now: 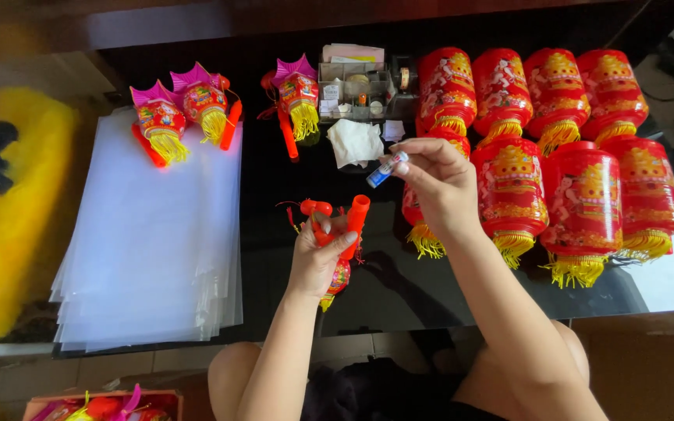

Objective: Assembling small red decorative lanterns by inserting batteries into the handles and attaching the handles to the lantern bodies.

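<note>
My left hand point(317, 257) grips a small toy lantern by its orange plastic handle point(355, 222); the red lantern body with its yellow tassel point(338, 279) hangs below my palm. My right hand point(438, 183) is raised just to the right of it and pinches a small blue and white battery point(386, 169) between fingertips, pointed toward the handle's upper end. Both hands are above the dark glossy table point(399, 288).
A stack of clear plastic sheets point(154, 242) lies at left. Three small finished lanterns with pink tops point(200, 101) rest behind it. Several large red lanterns point(579, 203) fill the right side. A clear organiser box point(356, 90) and a white tissue point(354, 143) sit at the back.
</note>
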